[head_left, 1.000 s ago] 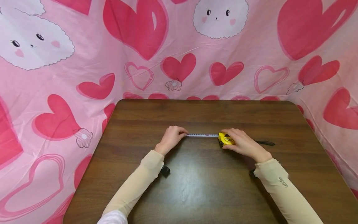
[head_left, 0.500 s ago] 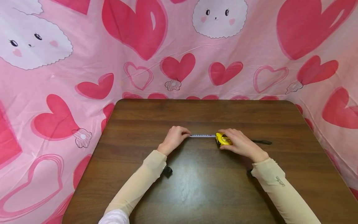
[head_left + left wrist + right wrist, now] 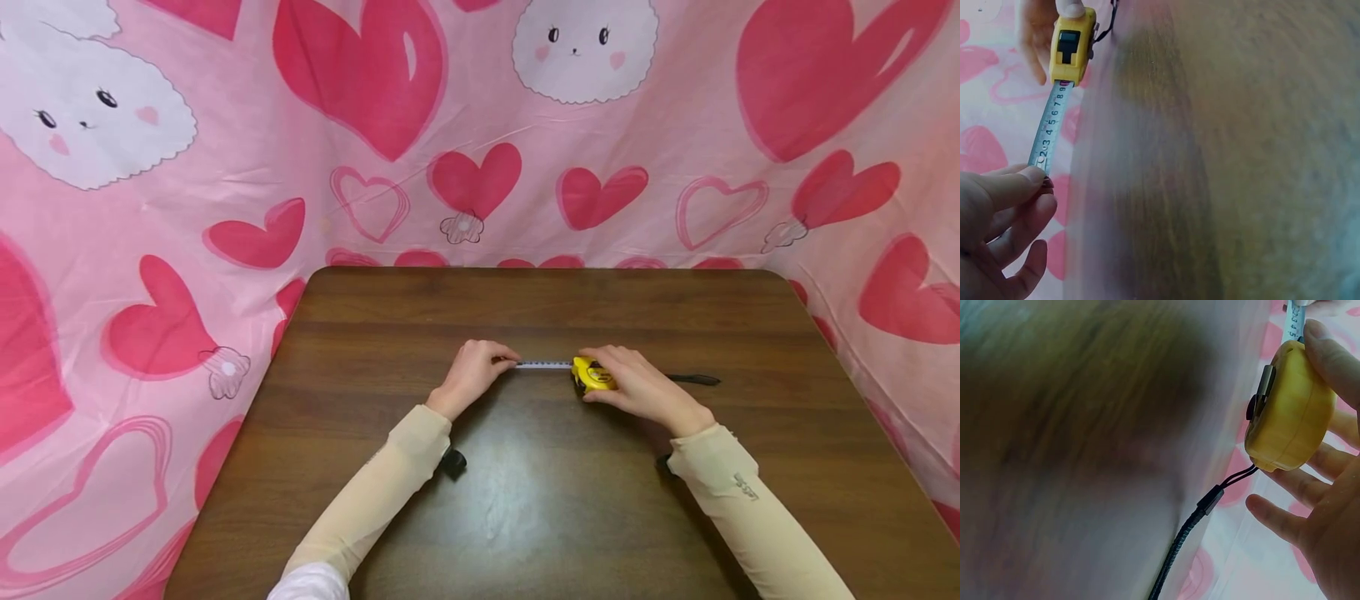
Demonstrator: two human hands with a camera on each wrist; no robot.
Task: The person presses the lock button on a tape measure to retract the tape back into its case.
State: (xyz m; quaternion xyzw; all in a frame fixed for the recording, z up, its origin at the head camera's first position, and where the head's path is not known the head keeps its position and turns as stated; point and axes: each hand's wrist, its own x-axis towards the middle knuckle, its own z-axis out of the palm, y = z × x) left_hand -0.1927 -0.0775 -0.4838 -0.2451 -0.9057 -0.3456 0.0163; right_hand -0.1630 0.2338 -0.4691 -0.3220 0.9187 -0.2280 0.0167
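A yellow tape measure (image 3: pixel 592 375) sits in my right hand (image 3: pixel 641 387), thumb on one side of the case and fingers on the other. From its mouth a short stretch of white blade (image 3: pixel 545 365) runs left to my left hand (image 3: pixel 472 372), whose thumb and forefinger pinch the end. Numbers up to about 9 show on the blade (image 3: pixel 1052 122) in the left wrist view, and the end hook is partly covered by the fingertips. A black wrist strap (image 3: pixel 1179 540) trails from the back of the case in the right wrist view.
Both hands are over the far half of a brown wooden table (image 3: pixel 495 517) with rounded corners. A pink curtain (image 3: pixel 510 108) printed with hearts hangs behind it and along both sides. Dark camera mounts (image 3: pixel 453 463) are worn under the wrists.
The exposed blade has grown shorter. My right hand with the tape measure case has moved left, and my left hand has moved slightly right, still pinching the blade's end.
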